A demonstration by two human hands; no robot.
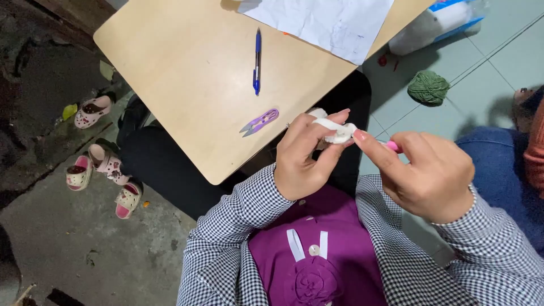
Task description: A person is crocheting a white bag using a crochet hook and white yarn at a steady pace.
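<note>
My left hand [306, 156] pinches a small white knitted piece [336, 130] between thumb and fingers, just off the near corner of a light wooden table [187, 73]. My right hand [433, 175] grips a pink crochet hook [392, 146] whose tip meets the white piece. Purple thread snips [260, 121] lie on the table just left of my left hand. A blue pen [257, 61] lies farther back.
A white sheet of paper [328, 22] covers the table's far right corner. A green yarn ball [428, 88] and a white plastic bag [436, 22] sit on the tiled floor at right. Small pink sandals [105, 164] lie on the floor at left. Another person's jeans-clad leg [504, 170] is at far right.
</note>
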